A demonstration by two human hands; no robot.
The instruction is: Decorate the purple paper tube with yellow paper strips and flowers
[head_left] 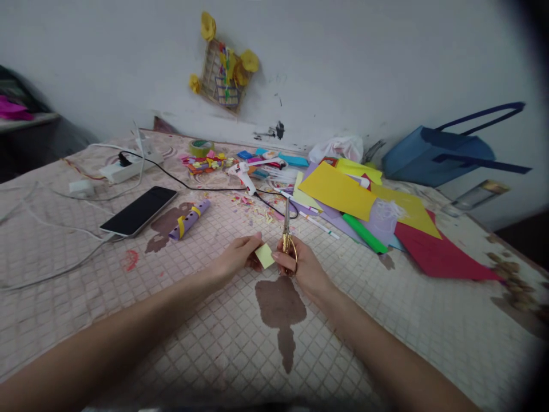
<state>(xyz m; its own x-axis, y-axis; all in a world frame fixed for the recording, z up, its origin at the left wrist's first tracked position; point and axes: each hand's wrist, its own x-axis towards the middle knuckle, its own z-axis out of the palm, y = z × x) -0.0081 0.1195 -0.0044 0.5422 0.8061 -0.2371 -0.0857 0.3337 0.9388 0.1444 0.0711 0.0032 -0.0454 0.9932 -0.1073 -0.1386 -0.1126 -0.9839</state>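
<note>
Paper square [265, 256] in left hand [237, 257], gilt scissors [286, 240] in right hand [303, 268].

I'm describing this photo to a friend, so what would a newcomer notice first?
In the middle, the left hand holds a small yellow paper square while the right hand grips gold scissors. Just beyond them to the right lies a bright spread of yellow, red and lilac paper sheets, with a blue bag at the far back right.
</note>
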